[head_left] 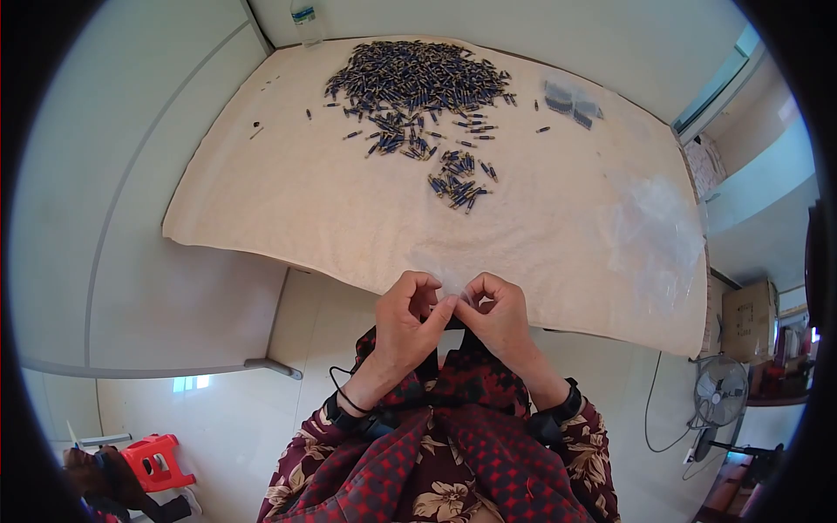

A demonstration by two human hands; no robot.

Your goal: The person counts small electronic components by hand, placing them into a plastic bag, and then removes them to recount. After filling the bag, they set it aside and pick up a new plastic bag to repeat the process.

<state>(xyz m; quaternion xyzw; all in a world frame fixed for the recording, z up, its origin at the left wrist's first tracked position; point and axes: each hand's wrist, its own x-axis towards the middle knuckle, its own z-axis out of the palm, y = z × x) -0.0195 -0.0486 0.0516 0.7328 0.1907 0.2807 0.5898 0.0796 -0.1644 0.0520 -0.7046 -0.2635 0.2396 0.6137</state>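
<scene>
A small clear plastic bag (452,277) is pinched between my two hands at the front edge of the cloth-covered table. My left hand (410,321) has thumb and fingers closed on its left side, and my right hand (499,318) grips its right side; the fingertips nearly touch. Beyond them on the cloth lies a small group of dark blue and brass-coloured cylindrical pieces (458,185). Farther back is a large heap of the same pieces (418,77), with loose ones scattered around its front.
Clear plastic bags (656,240) lie on the table's right side. Packed pieces in clear plastic (573,103) sit at the back right. A bottle (307,26) stands at the back left. On the floor are a fan (721,390), a cardboard box (748,321) and a red stool (157,464).
</scene>
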